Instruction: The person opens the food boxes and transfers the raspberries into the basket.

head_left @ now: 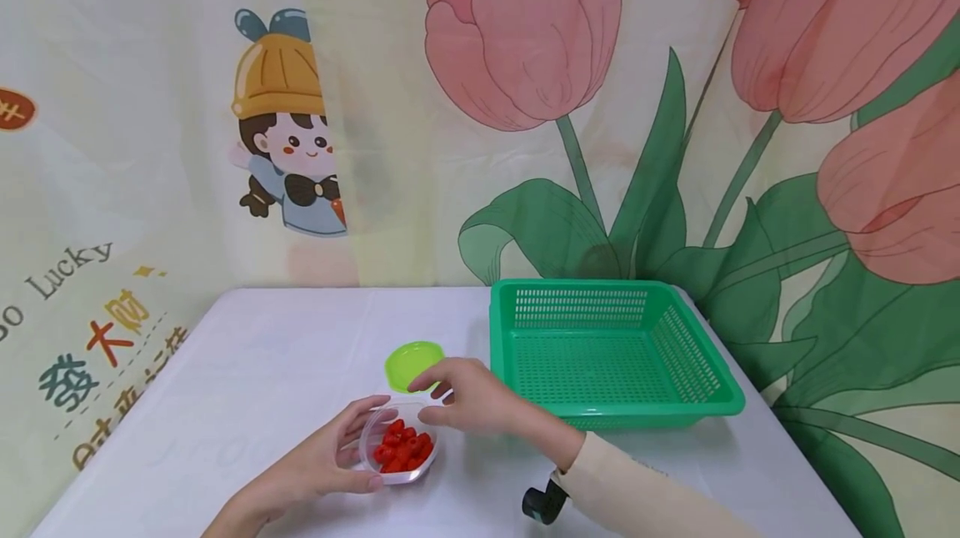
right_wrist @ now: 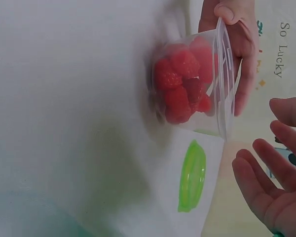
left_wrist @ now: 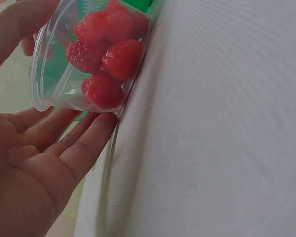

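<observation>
A clear plastic tub (head_left: 405,478) with red raspberries (head_left: 403,446) stands on the white table, low in the head view. My left hand (head_left: 326,455) grips its left side, thumb at the near side and fingers curving round the far side. In the left wrist view, fingertips (left_wrist: 106,123) touch the tub's wall near its base. My right hand (head_left: 472,400) hovers over the tub's right rim, fingers loosely bent and apart. Nothing lies between the fingers of the right hand (right_wrist: 281,182) in the right wrist view. The tub has no lid on it.
A bright green lid (head_left: 408,364) lies on the table just behind the tub. To the right stands a green perforated plastic basket (head_left: 615,419), near the table's right edge. A printed cloth (head_left: 397,104) hangs behind the table. The right wrist carries a black device (head_left: 543,505).
</observation>
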A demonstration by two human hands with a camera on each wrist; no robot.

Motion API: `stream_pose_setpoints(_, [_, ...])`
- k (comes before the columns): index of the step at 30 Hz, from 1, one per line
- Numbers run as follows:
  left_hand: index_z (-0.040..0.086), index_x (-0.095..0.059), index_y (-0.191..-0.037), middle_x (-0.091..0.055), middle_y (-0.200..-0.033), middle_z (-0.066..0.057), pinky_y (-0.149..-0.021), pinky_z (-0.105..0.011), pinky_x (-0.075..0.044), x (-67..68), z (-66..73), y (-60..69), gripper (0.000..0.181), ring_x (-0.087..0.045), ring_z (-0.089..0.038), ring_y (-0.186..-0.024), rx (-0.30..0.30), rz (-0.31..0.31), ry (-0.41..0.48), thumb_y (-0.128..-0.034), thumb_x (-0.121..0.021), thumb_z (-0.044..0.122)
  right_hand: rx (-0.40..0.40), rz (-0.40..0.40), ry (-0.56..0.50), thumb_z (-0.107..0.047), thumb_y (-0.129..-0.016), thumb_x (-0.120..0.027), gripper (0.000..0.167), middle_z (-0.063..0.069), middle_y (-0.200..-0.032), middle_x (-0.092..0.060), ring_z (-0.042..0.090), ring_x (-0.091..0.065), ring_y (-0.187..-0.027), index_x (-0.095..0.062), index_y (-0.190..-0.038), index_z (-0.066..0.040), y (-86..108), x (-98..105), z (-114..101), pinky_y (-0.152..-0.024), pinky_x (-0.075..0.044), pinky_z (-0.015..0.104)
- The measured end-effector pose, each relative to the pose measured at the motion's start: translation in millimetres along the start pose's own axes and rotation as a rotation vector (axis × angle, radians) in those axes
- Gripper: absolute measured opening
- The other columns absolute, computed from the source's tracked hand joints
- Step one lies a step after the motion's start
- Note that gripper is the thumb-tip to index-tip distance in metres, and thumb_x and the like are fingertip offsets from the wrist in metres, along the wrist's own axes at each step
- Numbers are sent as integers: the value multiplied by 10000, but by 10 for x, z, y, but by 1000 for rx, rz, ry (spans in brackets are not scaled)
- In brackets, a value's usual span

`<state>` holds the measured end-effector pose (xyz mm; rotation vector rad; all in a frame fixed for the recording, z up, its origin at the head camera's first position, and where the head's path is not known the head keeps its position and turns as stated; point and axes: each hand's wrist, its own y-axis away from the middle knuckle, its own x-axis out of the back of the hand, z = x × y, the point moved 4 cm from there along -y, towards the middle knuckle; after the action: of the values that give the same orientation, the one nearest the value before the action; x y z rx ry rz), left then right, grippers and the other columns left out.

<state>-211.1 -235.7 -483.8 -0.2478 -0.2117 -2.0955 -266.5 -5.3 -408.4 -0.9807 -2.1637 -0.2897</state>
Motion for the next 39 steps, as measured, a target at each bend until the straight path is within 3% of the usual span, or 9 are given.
stream_pose_setpoints(8, [155,-272,-1645,-350,-1688,-192,-1071,-147,-444,-24,-43,9,910,-301,-469,-1560,4,-5,15,-923,-825,120,96,-87,36,-98,-952,-806,337,23,-1234,-760,87,-726,-1017,-750,-1284,-104,-8,-50,19,-865,-579,170])
stream_pose_setpoints(12, [176,-259,-1652,-351,-1690,-164,-1064,-148,-450,-12,-62,-1,937,-331,-451,-1551,42,9,7,-915,-836,132,129,-120,58,-79,-954,-801,325,18,-1220,-761,12,-705,-965,-755,-1274,-98,-16,-69,23,-867,-574,160])
stream_pose_setpoints(19, [119,-240,-1656,-342,-1679,-175,-1069,-137,-440,0,-41,-31,947,-315,-471,-1545,-9,3,-13,-915,-830,122,171,-179,100,-63,-959,-791,301,12,-1182,-764,-46,-680,-915,-772,-1258,-87,-45,-140,29,-856,-566,154])
stream_pose_setpoints(27, [149,-246,-1656,-340,-1689,-182,-1074,-142,-446,3,-46,-19,932,-307,-470,-1553,3,0,-10,-924,-822,121,217,-216,145,-57,-955,-791,261,-36,-1121,-785,-81,-660,-890,-802,-1209,-120,-85,-257,36,-794,-529,109])
stream_pose_setpoints(34, [212,-244,-1655,-319,-1705,-159,-1078,-183,-477,13,-77,-32,936,-492,-229,-1478,57,1,1,-925,-823,117,217,-206,169,-84,-951,-809,225,-108,-1050,-788,-117,-640,-872,-820,-1166,-147,-107,-317,68,-806,-522,109])
stream_pose_setpoints(39, [209,-243,-1655,-315,-1698,-169,-1048,-200,-508,6,-84,-46,943,-468,-346,-1485,71,2,1,-921,-829,131,215,-209,172,-91,-943,-821,215,-113,-1042,-788,-101,-653,-879,-824,-1151,-143,-115,-337,76,-844,-543,121])
